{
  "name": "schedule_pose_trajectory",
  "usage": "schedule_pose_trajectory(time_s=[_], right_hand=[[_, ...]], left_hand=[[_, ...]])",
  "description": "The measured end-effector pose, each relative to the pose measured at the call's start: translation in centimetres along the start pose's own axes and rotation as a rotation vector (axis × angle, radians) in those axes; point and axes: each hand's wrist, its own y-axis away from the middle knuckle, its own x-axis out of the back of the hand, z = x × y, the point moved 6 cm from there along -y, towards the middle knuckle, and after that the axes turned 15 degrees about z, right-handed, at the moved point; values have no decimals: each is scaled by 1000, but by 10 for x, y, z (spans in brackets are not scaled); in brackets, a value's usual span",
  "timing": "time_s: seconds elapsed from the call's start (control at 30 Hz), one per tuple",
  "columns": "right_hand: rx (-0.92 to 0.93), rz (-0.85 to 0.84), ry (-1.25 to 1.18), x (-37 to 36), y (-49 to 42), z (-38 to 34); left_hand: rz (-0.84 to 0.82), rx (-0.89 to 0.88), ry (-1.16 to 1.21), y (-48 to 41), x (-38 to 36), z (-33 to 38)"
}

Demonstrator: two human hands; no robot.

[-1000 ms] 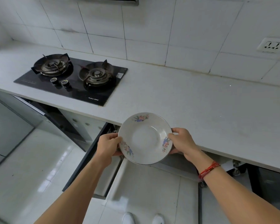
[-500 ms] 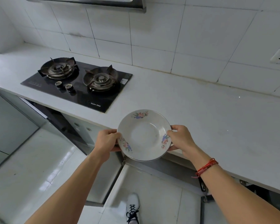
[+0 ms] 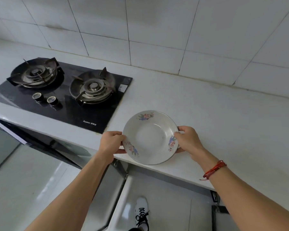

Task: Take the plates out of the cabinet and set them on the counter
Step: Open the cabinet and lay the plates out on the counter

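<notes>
A tiled wall [image 3: 157, 30] backs the smooth pale counter [image 3: 223, 122], a black gas hob [image 3: 65, 97] set in at left. The flowered plate [image 3: 150, 137] is over the counter's front edge: stiff, glazed, probably slick and breakable, best held at opposite rims. The left hand [image 3: 111, 142] and right hand [image 3: 188, 140] pinch those rims, thumbs above, fingers curled beneath.

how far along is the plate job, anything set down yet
Done: no released plate shows on the white counter. In hand: the left hand and right hand grip opposite rims of a white floral-rimmed ceramic plate over the counter's front edge. Left: set it down; any other plates are out of view.
</notes>
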Motion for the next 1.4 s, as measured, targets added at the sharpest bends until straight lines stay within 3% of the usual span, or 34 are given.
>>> schedule_pose_trajectory(time_s=[0.43, 1.4], right_hand=[[-48, -5, 44, -45, -60, -8], [-120, -121, 108, -79, -94, 19]], left_hand=[[-16, 49, -57, -74, -19, 9], [36, 60, -110, -93, -29, -8]])
